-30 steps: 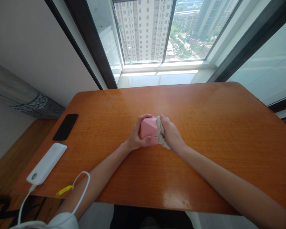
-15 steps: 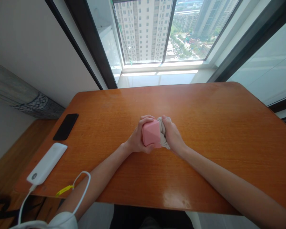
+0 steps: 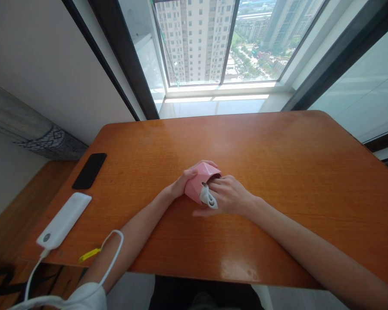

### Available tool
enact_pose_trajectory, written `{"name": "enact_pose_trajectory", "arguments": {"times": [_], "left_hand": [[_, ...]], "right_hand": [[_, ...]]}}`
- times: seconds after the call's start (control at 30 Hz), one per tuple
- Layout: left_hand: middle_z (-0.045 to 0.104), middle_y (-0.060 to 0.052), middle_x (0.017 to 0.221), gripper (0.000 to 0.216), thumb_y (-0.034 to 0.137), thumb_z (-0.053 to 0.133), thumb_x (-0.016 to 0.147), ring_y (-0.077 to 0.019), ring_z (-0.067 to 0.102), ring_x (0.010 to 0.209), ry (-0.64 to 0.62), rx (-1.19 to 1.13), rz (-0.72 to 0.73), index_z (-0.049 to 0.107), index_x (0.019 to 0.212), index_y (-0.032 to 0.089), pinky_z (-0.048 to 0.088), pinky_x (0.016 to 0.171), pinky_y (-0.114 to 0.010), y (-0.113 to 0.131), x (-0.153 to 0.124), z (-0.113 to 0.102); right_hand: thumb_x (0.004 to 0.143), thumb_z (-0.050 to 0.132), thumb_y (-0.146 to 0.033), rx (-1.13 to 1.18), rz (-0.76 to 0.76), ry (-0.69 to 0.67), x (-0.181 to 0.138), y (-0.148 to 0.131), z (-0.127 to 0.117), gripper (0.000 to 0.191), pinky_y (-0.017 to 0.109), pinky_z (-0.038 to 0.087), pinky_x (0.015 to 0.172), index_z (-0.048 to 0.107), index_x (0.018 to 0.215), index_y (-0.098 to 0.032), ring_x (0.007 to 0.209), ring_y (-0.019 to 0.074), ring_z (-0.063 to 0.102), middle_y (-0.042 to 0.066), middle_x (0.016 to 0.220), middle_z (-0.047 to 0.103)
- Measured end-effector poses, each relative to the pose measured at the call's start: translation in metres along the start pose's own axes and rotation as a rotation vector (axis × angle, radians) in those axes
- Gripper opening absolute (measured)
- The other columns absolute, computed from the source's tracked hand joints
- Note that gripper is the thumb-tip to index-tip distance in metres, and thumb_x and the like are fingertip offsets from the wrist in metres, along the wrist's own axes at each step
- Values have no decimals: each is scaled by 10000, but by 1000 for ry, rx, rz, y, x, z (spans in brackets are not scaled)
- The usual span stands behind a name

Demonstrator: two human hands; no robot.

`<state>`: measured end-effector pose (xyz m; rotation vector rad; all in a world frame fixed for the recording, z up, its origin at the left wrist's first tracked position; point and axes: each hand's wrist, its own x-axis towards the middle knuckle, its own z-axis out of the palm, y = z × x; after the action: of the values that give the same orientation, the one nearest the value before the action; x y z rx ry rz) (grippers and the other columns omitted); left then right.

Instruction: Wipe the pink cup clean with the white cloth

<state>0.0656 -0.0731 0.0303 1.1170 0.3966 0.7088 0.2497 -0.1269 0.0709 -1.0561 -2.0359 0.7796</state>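
A pink faceted box-like object (image 3: 198, 181) is held just above the middle of the orange wooden table (image 3: 278, 163). My left hand (image 3: 183, 183) grips its left side with the fingers wrapped over the top. My right hand (image 3: 228, 196) is closed on a small pale cloth (image 3: 208, 197) and presses it against the near right face of the pink object.
A black phone (image 3: 89, 170) lies at the table's left edge, with a white power bank (image 3: 64, 220) nearer me and a white cable (image 3: 111, 254) trailing from it. A large window stands beyond the far edge.
The pink object has been turned and tipped to the left. My right hand with the cloth has shifted from its right side down to its near face.
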Motion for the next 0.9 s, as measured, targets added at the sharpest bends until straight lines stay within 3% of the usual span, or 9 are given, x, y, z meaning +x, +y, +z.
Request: {"name": "enact_pose_trajectory", "arguments": {"times": [0.07, 0.2, 0.3, 0.4, 0.47, 0.57, 0.73, 0.83, 0.9], "left_hand": [[790, -152, 1258, 693, 695, 651, 855, -353, 744, 1162, 5, -42, -10, 693, 1327, 190, 560, 1069, -491, -2, 0, 0], [758, -166, 1381, 831, 764, 645, 890, -350, 737, 1246, 40, -72, 26, 590, 1512, 216, 546, 1126, -501, -7, 1, -1], [676, -175, 1518, 965, 810, 677, 891, -372, 667, 1386, 47, 8, 92, 449, 1642, 249, 507, 1197, -529, -12, 1, -5], [579, -175, 1626, 1082, 819, 749, 848, -395, 541, 1525, 14, 171, 130, 354, 1698, 280, 421, 1288, -570, -16, 1, -9], [499, -161, 1693, 1180, 787, 831, 796, -400, 489, 1566, 18, 229, 158, 269, 1725, 323, 392, 1311, -583, -17, 1, -10], [417, -144, 1741, 1269, 697, 923, 749, -394, 527, 1529, 28, 212, 184, 181, 1733, 391, 460, 1260, -547, -16, 2, -10], [596, -125, 1540, 1039, 643, 870, 827, -300, 686, 1245, 44, 290, 152, 348, 1673, 339, 582, 1052, -401, -15, 1, -12], [661, -110, 1440, 931, 674, 804, 859, -283, 709, 1171, 42, 241, 116, 426, 1624, 304, 586, 1009, -384, -14, -1, -14], [696, -113, 1393, 863, 679, 774, 864, -302, 722, 1177, 14, 155, 65, 492, 1576, 281, 589, 1012, -398, -14, -1, -16]], "right_hand": [[785, 821, -688, -84, -47, -73, 0, 0, 1, 502, 290, 333, 555, 635, 580, -270, 600, 173, 479, 30, 591, 635], [786, 842, -522, -2, 25, 87, -1, -1, 4, 463, 285, 342, 563, 566, 530, -253, 561, 133, 409, -11, 558, 581], [733, 902, -494, 231, 216, 256, 0, -2, 2, 513, 261, 304, 504, 508, 521, -243, 522, 106, 358, -47, 523, 480], [734, 920, -554, 533, 476, 431, 5, -3, -3, 490, 247, 334, 464, 567, 612, -237, 520, 109, 403, -52, 564, 497], [736, 928, -590, 758, 579, 479, 9, -4, -5, 476, 248, 409, 479, 617, 696, -232, 530, 115, 460, -50, 604, 543], [734, 925, -668, 967, 647, 455, 12, -4, -2, 516, 248, 476, 503, 661, 803, -230, 540, 122, 526, -39, 654, 605], [825, 800, -787, 827, 623, 504, 7, -1, 12, 601, 229, 392, 456, 597, 740, -228, 502, 106, 462, -43, 608, 560], [948, 663, -790, 540, 472, 490, -1, 2, 18, 640, 236, 343, 443, 528, 662, -233, 477, 105, 439, -43, 547, 514], [1023, 596, -739, 350, 295, 444, -6, 6, 19, 649, 240, 337, 449, 504, 629, -231, 459, 101, 438, -41, 518, 499]]}}
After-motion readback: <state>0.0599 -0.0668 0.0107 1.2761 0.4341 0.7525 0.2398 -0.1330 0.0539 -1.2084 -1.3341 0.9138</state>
